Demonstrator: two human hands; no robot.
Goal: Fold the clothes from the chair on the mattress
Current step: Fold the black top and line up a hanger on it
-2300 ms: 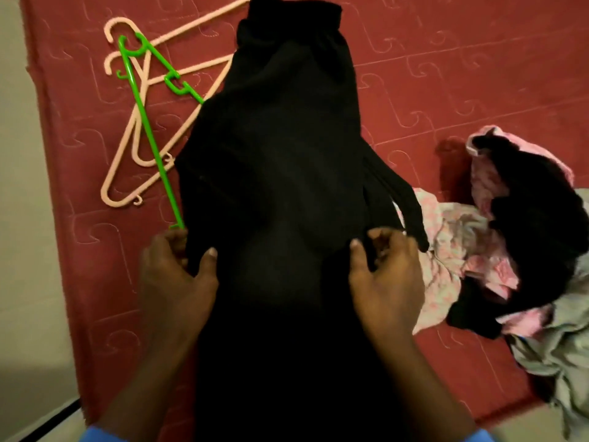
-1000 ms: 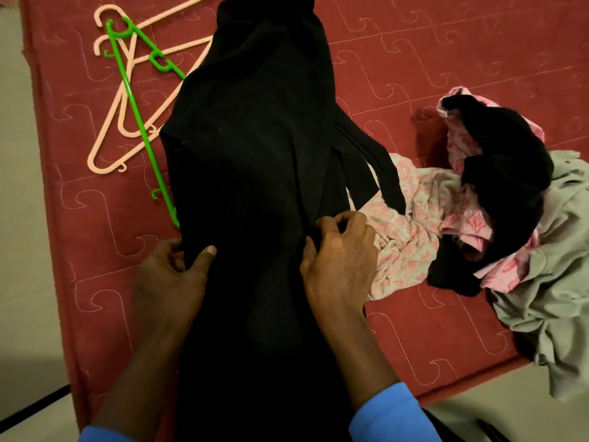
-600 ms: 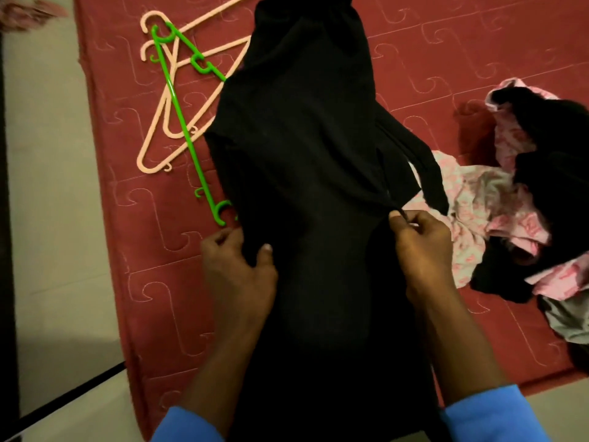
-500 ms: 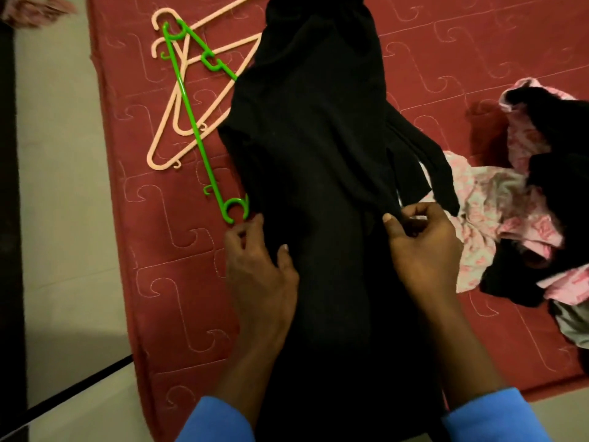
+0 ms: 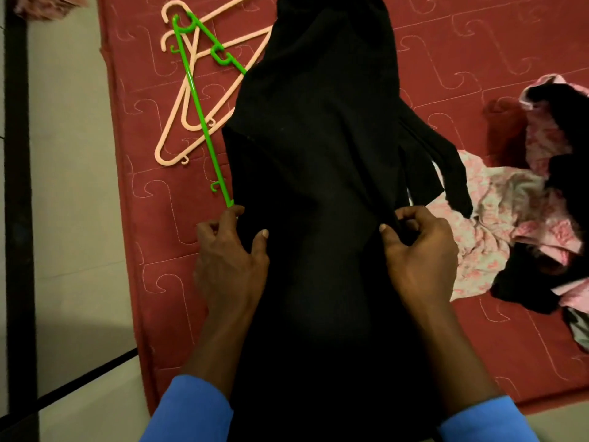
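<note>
In the head view, you had the black garment point(image 5: 312, 161) laid lengthwise on the red mattress point(image 5: 153, 237), running from your body up past the top edge of the picture. Your left hand point(image 5: 229, 260) held its left edge. The thumb lay on top of the cloth and the fingers curled round the border, so that grip was closed on the fabric. Your right hand point(image 5: 420, 253) pinched the opposite edge between thumb and bent fingers, a narrow grip with a fold of the black cloth in it.

Just beyond the right grip, two loose black strips of the same garment spread out to the side, over a pink flowered cloth point(image 5: 497, 231). Farther to the right of that grip lay a heap with a dark cloth point(image 5: 570, 129) on top and a grey cloth point(image 5: 580, 330) at its near edge.

Just beyond the fingertips of your left grip lay the end of a green hanger point(image 5: 204, 135); I could not tell whether it touched them. It lay across two pink hangers point(image 5: 173, 129) farther off on the mattress. Left of that grip, past the mattress edge, was pale floor point(image 5: 70, 193). Blue sleeves point(image 5: 191, 413) covered your arms near the bottom of the picture.
</note>
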